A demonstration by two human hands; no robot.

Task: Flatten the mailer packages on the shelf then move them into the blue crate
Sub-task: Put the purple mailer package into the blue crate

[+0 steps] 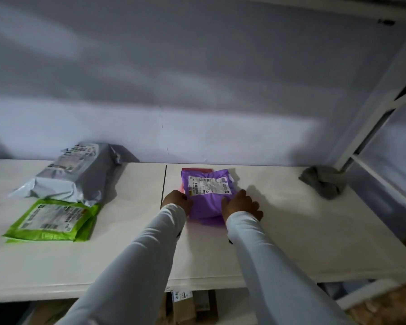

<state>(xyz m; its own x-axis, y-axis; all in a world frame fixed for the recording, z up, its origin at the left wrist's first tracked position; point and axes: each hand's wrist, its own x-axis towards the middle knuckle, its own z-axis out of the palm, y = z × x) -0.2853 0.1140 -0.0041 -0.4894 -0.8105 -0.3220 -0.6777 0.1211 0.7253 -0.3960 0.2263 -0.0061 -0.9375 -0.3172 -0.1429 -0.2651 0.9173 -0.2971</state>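
Observation:
A purple mailer with a white label lies on the white shelf, on top of a pink mailer whose edge shows behind it. My left hand grips the purple mailer's left edge. On its right edge sits my right hand, thumb on top of the mailer and fingers curled at the side. To the left, a bulky grey mailer leans near the wall, with green mailers flat in front of it. The blue crate is not in view.
A crumpled grey cloth sits at the shelf's back right corner by the white frame post. Cardboard boxes stand on the level below. A seam divides the shelf boards.

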